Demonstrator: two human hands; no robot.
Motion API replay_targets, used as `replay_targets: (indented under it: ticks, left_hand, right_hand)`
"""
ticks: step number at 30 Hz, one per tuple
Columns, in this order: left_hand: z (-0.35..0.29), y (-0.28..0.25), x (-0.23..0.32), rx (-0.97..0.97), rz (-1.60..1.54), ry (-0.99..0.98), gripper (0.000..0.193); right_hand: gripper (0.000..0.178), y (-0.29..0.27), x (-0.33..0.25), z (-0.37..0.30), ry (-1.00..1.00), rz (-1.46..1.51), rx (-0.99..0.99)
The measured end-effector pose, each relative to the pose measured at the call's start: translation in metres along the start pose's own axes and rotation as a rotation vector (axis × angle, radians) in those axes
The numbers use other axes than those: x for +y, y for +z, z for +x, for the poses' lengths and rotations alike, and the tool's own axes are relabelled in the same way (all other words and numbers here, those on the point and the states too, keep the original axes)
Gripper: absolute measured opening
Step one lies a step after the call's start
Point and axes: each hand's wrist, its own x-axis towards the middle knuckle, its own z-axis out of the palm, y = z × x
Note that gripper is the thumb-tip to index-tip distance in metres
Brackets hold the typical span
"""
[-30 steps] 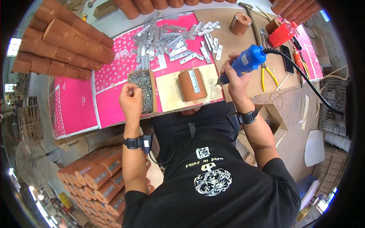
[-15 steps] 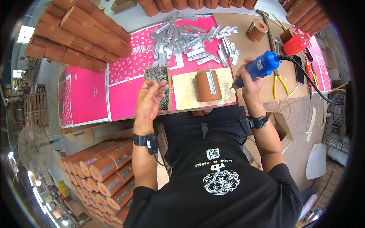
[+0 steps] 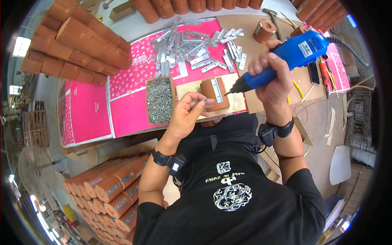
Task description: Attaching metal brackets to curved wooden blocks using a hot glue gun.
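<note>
My right hand [image 3: 272,79] grips a blue electric screwdriver [image 3: 300,51], its dark tip angled down to the left. Close to that tip lies a brown-orange cylindrical block [image 3: 207,90] with a silver metal strip [image 3: 217,90] along its top. Left of the block, my left hand [image 3: 188,114] pinches what looks like a small screw [image 3: 203,99] between thumb and fingertips, mostly hidden. The block rests on a pale wooden board [image 3: 239,104]. Beside my left hand stands an open box [image 3: 148,116] full of small metal screws.
Silver metal strips [image 3: 177,49] lie heaped on the pink table covering [image 3: 130,114]. Brown-orange cylinders [image 3: 77,38] are stacked at the far left, with more [image 3: 110,190] below the table. A hammer [image 3: 274,20] and a cut-out cylinder [image 3: 264,32] lie at the right.
My left hand has moved right, from over the screw box to beside the block. My right hand has raised the screwdriver toward me, its tip now by the metal strip.
</note>
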Motion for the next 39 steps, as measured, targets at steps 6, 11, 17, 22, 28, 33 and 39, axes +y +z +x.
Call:
replay_targets:
  ticks: [6, 11, 17, 22, 28, 33, 39]
  left_hand:
    - [0.004, 0.025, -0.001, 0.038, 0.091, -0.100, 0.011]
    - [0.002, 0.033, 0.001, 0.092, 0.138, -0.085, 0.012]
    - [-0.002, 0.032, -0.002, 0.121, 0.144, -0.041, 0.013]
    - [-0.002, 0.034, 0.002, 0.125, 0.167, -0.028, 0.013]
    - [0.000, 0.035, -0.002, 0.119, 0.200, 0.023, 0.015]
    - [-0.001, 0.036, -0.008, 0.160, 0.173, -0.001, 0.013]
    - [0.004, 0.033, -0.010, 0.240, 0.614, 0.255, 0.009]
  right_hand:
    - [0.029, 0.018, 0.010, -0.006, 0.015, 0.028, -0.147]
    - [0.029, 0.018, 0.010, -0.008, 0.020, 0.002, -0.153]
    - [0.030, 0.017, 0.009, -0.008, 0.038, 0.006, -0.133]
    - [0.029, 0.017, 0.009, -0.010, 0.037, -0.003, -0.117]
    - [0.028, 0.017, 0.007, -0.010, 0.017, 0.013, -0.120]
    - [0.029, 0.016, 0.009, -0.012, 0.031, -0.013, -0.146]
    - [0.029, 0.014, 0.013, -0.015, 0.026, -0.011, -0.134]
